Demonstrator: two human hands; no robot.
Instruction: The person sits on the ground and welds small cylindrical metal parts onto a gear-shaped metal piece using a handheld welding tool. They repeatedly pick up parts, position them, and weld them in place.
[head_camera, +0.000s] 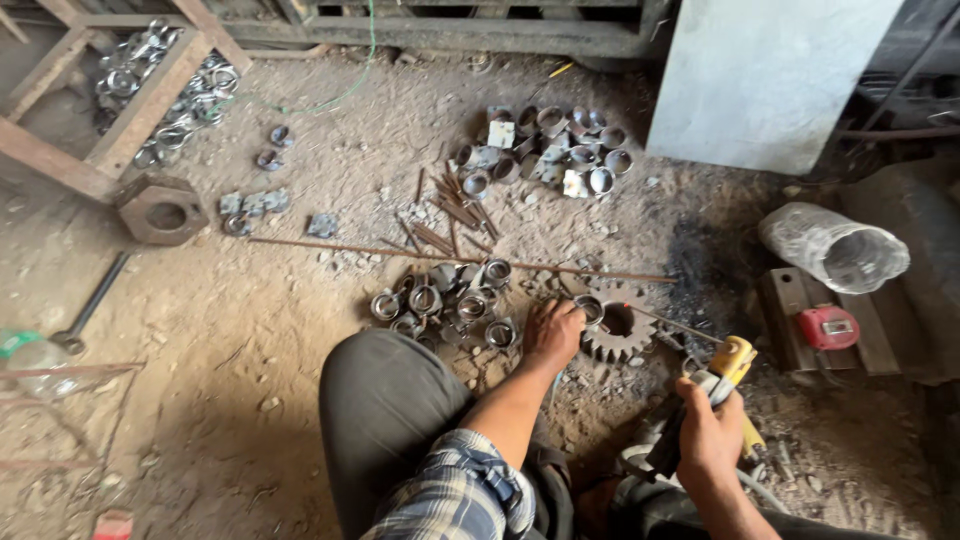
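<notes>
My left hand (551, 334) rests on the dirt floor and grips a short metal ring piece (590, 309) set against a toothed gear wheel (616, 322). A yellow-tipped welding electrode holder (726, 368) is clasped in my right hand (706, 435), and its thin rod (670, 324) reaches toward the ring and gear. Just left of my left hand lies a pile of several similar metal rings (446, 302). My dark-trousered knee (385, 400) is below the pile.
A second heap of rings (545, 150) and short rusty rods (450, 215) lie farther off. A long thin rod (440, 257) crosses the floor. A hexagonal nut block (162, 210), a hammer (88, 308), a clear plastic jar (835, 248) and a red tape measure (828, 327) are around.
</notes>
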